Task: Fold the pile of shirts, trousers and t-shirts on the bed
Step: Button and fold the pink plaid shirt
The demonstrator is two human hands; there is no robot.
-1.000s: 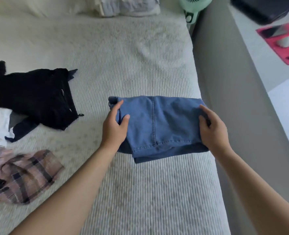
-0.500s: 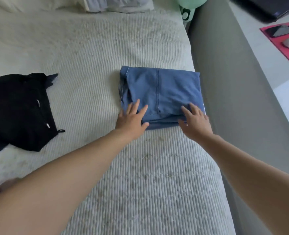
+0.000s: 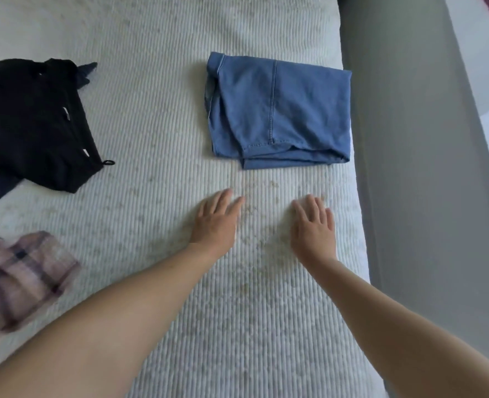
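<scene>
We see soft, even daylight across the white bed cover (image 3: 139,133), bright and without glare. Shadows are faint: a pale one under the left edge of the folded blue trousers (image 3: 280,110) beyond the hands. The plaid shirt (image 3: 22,280), well left of the left hand (image 3: 214,222), is smeared by motion blur. Fingertips look slightly soft, and the wide lens bends the bed's edge right of the right hand (image 3: 313,228)

Jeans (image 3: 280,110) blue; garment (image 3: 30,124) black; shirt (image 3: 19,280) pink-plaid; bed (image 3: 151,38) white-ribbed.
</scene>
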